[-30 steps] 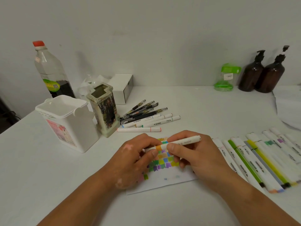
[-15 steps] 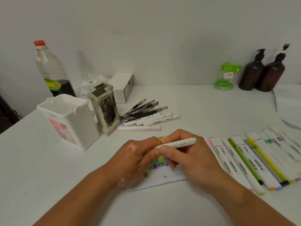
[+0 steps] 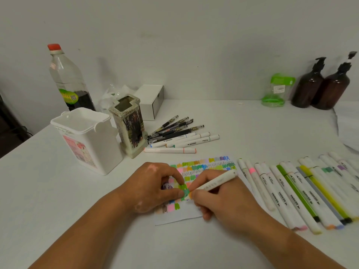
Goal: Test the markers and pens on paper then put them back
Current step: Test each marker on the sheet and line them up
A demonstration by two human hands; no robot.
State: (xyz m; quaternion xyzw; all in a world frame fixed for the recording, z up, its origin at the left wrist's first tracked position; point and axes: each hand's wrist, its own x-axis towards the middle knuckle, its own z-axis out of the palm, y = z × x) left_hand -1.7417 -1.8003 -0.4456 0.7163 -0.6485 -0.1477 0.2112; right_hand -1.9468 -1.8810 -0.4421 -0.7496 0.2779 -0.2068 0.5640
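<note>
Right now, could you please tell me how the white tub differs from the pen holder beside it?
The tub is wider, plain white plastic with a pink label; the pen holder is narrower, beige with dark scribbled patterning. Both stand upright, side by side.

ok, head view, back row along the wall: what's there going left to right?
Clear bottle with red cap → white box → green-lidded jar → brown pump bottle → second brown pump bottle.
</note>
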